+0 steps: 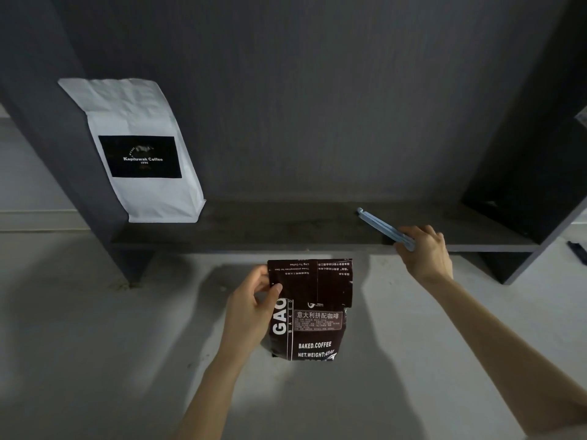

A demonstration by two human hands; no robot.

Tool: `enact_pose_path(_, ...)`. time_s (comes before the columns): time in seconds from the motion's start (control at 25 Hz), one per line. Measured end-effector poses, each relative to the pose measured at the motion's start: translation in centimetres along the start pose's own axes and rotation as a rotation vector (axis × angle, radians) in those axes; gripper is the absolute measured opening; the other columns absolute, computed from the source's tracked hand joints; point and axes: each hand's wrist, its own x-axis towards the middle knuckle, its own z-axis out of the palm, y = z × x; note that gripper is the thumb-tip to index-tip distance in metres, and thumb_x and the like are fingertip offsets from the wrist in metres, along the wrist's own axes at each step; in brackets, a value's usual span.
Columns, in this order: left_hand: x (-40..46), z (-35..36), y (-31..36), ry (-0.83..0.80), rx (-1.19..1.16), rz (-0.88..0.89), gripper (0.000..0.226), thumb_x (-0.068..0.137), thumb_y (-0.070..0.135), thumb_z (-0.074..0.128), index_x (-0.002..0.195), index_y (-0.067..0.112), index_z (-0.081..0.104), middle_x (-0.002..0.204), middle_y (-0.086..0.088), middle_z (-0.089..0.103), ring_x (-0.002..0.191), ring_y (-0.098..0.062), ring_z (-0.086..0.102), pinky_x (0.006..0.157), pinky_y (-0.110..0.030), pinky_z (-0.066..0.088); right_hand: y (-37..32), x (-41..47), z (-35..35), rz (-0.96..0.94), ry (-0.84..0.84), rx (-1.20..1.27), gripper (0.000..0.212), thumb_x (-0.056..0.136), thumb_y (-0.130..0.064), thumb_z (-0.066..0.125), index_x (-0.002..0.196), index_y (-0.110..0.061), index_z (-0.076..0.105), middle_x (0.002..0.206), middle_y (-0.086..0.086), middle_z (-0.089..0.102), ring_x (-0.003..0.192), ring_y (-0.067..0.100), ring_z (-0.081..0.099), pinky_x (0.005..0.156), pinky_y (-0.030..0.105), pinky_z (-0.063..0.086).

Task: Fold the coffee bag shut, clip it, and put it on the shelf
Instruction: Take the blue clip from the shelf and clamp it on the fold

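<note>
A dark brown coffee bag point(309, 325) stands on the pale counter, its top flap folded down over the front. My left hand point(251, 308) grips the bag's upper left edge, thumb pressed on the fold. A long light-blue bag clip point(378, 225) lies over the front of the dark shelf board point(270, 227). My right hand point(424, 252) holds the clip's near end, and its far end points up and left. The clip's two arms look close together.
A white coffee bag point(143, 150) with a black label stands at the shelf's left end, leaning on the left side panel. A dark upright panel point(527, 173) closes the shelf's right end. The pale counter point(95, 328) spreads in front of the shelf. A small black object point(577, 250) lies at the far right.
</note>
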Motion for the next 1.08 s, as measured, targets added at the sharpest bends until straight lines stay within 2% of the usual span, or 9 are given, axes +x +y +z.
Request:
enact_pose_path(0.2, -0.1, -0.1, 0.1, 0.010, -0.007, 0.005, 0.040, 0.080, 0.003, 0.058, 0.078, 0.042, 0.049, 0.079, 0.025, 0.059, 0.075, 0.021, 0.055, 0.066, 0.004, 0.037, 0.2, -0.4, 0.1, -0.026, 0.054, 0.042, 0.029, 0.084, -0.006, 0.055, 0.113, -0.008, 0.055, 0.109, 0.021, 0.054, 0.098, 0.038, 0.049, 0.076, 0.045, 0.047)
enact_pose_path(0.32, -0.4, 0.1, 0.2, 0.033, 0.003, 0.030, 0.035, 0.080, 0.002, 0.058, 0.083, 0.036, 0.048, 0.079, 0.026, 0.057, 0.075, 0.024, 0.052, 0.065, 0.006, 0.035, 0.5, -0.9, -0.2, 0.019, 0.104, 0.108, 0.030, 0.084, -0.008, 0.056, 0.114, -0.008, 0.055, 0.110, 0.022, 0.052, 0.088, 0.038, 0.054, 0.075, 0.044, 0.048)
enact_pose_path(0.52, -0.2, 0.0, -0.1, -0.003, -0.001, 0.043, 0.024, 0.080, 0.003, 0.058, 0.097, 0.020, 0.055, 0.083, 0.026, 0.057, 0.076, 0.020, 0.055, 0.066, 0.007, 0.035, -0.7, -2.4, -2.0, -0.007, 0.153, 0.270, 0.031, 0.082, -0.006, 0.058, 0.113, -0.011, 0.056, 0.107, 0.018, 0.052, 0.085, 0.024, 0.052, 0.074, 0.032, 0.043)
enact_pose_path(0.6, -0.1, 0.0, -0.1, -0.009, -0.038, 0.033, 0.031, 0.080, 0.003, 0.058, 0.107, 0.018, 0.052, 0.087, 0.022, 0.058, 0.079, 0.011, 0.056, 0.068, 0.005, 0.037, -1.9, -4.0, -2.7, -0.040, 0.142, 0.379, 0.032, 0.082, -0.006, 0.057, 0.113, -0.015, 0.056, 0.106, 0.013, 0.053, 0.082, 0.017, 0.054, 0.070, 0.024, 0.047)
enact_pose_path(0.64, -0.2, -0.1, -0.1, -0.009, -0.080, 0.036, 0.037, 0.080, 0.002, 0.058, 0.109, 0.023, 0.048, 0.092, 0.017, 0.058, 0.084, 0.007, 0.056, 0.069, 0.003, 0.039, -2.6, -5.0, -3.0, -0.051, 0.123, 0.473, 0.031, 0.082, -0.005, 0.057, 0.110, -0.020, 0.057, 0.104, 0.009, 0.053, 0.077, 0.012, 0.057, 0.065, 0.015, 0.049)
enact_pose_path(0.72, -0.2, -0.1, 0.1, -0.001, -0.155, 0.054, 0.046, 0.079, -0.001, 0.057, 0.099, 0.036, 0.038, 0.099, 0.011, 0.056, 0.087, -0.003, 0.059, 0.069, -0.003, 0.044, -4.0, -7.0, -3.6, -0.106, 0.075, 0.671, 0.033, 0.082, -0.001, 0.056, 0.097, -0.030, 0.060, 0.097, 0.005, 0.055, 0.069, 0.002, 0.059, 0.057, 0.006, 0.048)
enact_pose_path(0.84, -0.4, -0.2, 0.4, -0.005, -0.133, 0.073, 0.044, 0.080, -0.002, 0.057, 0.087, 0.038, 0.039, 0.098, 0.017, 0.053, 0.089, -0.006, 0.059, 0.066, -0.004, 0.045, -5.3, -9.6, -4.1, -0.224, -0.012, 0.842, 0.046, 0.078, 0.008, 0.055, 0.088, -0.036, 0.060, 0.085, 0.008, 0.058, 0.065, -0.002, 0.058, 0.058, 0.005, 0.045)
enact_pose_path(1.08, -0.9, -0.7, 0.7, -0.037, -0.122, 0.061, 0.035, 0.083, 0.005, 0.056, 0.085, 0.039, 0.048, 0.097, 0.015, 0.058, 0.095, -0.002, 0.057, 0.075, -0.003, 0.043, -5.1, -12.0, -2.0, -0.275, -0.109, 0.758, 0.044, 0.078, 0.007, 0.058, 0.088, -0.035, 0.061, 0.084, -0.007, 0.058, 0.066, 0.001, 0.056, 0.058, 0.011, 0.042)
